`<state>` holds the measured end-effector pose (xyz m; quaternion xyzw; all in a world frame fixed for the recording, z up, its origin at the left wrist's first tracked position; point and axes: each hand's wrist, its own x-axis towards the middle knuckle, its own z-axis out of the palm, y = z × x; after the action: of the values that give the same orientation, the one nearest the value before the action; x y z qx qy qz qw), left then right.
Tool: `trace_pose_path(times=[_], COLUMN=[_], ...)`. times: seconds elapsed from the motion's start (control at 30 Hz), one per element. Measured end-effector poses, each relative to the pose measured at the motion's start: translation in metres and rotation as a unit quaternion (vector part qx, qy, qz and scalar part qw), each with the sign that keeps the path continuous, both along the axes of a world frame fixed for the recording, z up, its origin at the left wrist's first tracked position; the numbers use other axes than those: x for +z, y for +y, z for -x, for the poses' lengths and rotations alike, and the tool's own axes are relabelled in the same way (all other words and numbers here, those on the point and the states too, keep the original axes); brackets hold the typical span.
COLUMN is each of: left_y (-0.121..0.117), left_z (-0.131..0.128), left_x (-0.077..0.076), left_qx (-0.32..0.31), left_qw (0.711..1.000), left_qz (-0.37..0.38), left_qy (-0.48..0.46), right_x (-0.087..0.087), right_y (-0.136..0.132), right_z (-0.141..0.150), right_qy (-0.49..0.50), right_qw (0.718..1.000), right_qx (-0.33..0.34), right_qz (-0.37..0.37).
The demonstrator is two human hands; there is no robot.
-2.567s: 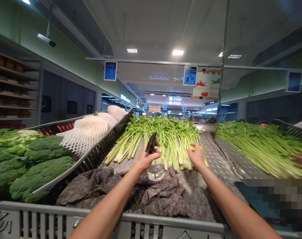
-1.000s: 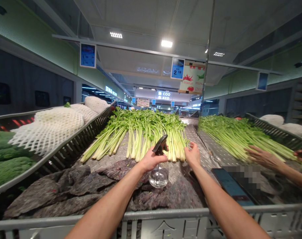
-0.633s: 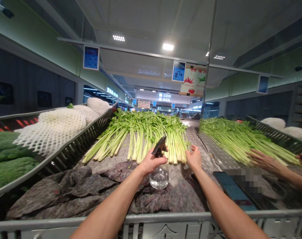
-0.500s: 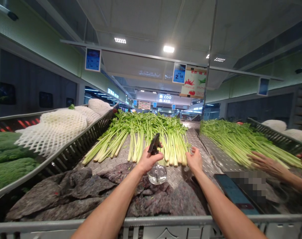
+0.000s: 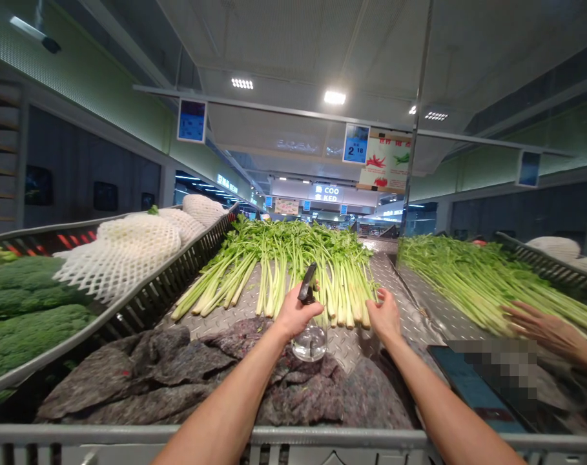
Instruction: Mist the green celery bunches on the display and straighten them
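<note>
My left hand (image 5: 296,311) is closed around the neck of a clear spray bottle (image 5: 310,342) with a black trigger head and clear liquid inside. The bottle is upright above a crumpled grey felt cloth (image 5: 177,368). Just beyond it lies a wide row of celery (image 5: 298,258), with leaves at the back and pale butt ends towards me. My right hand (image 5: 384,316) is at the celery's right front edge, its fingertips by the outermost stalks. Its fingers are bent but apart, and the mirror at right shows them spread. Whether they touch a stalk, I cannot tell.
A black crate wall (image 5: 162,271) on the left separates the celery from broccoli (image 5: 36,323) and produce in white foam nets (image 5: 128,248). A phone (image 5: 477,387) lies at right, below a mirror. The grey crate rim (image 5: 283,436) runs along the front.
The view swung right, then partly back left. My right hand has shifted to the celery's outer right edge; stalks formerly visible right of it no longer are. My left hand keeps the spray bottle.
</note>
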<state>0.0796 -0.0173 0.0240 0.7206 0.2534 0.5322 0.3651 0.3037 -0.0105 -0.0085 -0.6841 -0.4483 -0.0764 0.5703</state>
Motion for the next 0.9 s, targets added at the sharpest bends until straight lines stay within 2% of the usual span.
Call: trace_pose_path(times=[0.23,0.47,0.7,0.9], left_y=[-0.001,0.003,0.012,0.016], left_z=[0.004,0.007,0.012,0.036], left_x=[0.004,0.003,0.002,0.006], left_qx=[0.047,0.040,0.063,0.078], left_qw=[0.999,0.999,0.998,0.996], left_qz=[0.013,0.016,-0.007,0.003], left_qy=[-0.013,-0.003,-0.020,-0.029], right_x=[0.000,-0.001,-0.002,-0.003], right_y=[-0.001,0.000,0.001,0.003], right_z=[0.001,0.002,0.000,-0.001], right_qy=[-0.002,-0.004,0.003,0.007], right_qw=[1.000,1.000,1.000,1.000], right_qx=[0.009,0.005,0.012,0.014], right_qz=[0.012,0.009,-0.003,-0.011])
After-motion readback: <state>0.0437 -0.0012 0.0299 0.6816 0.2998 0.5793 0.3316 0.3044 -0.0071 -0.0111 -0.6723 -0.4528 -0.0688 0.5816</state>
